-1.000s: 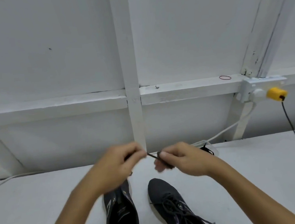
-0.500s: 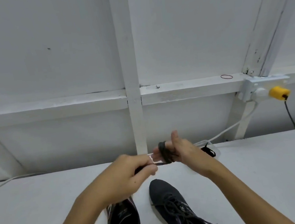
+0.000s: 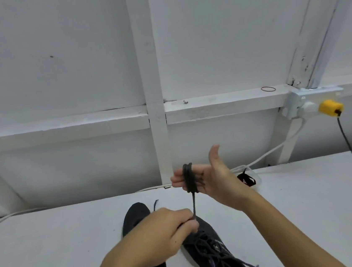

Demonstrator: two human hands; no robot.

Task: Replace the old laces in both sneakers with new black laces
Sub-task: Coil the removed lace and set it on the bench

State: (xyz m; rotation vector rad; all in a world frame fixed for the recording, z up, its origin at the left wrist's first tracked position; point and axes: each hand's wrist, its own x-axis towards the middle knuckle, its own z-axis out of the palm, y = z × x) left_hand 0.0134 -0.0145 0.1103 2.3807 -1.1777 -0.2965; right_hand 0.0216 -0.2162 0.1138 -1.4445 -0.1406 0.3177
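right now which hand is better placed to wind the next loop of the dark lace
Left. The left hand pinches the free end of the dark lace, which is coiled round the straight fingers of the right hand, serving as the spool.

1. There is one view only, from a wide-angle camera worn on the person's head, so no second view shares the scene.
2. It faces forward and down over a white table (image 3: 301,218) toward a white panelled wall (image 3: 52,59).
3. It sits close: both forearms enter from the bottom edge.
4. Straight beams seem to bow near the edges, probably from lens distortion.
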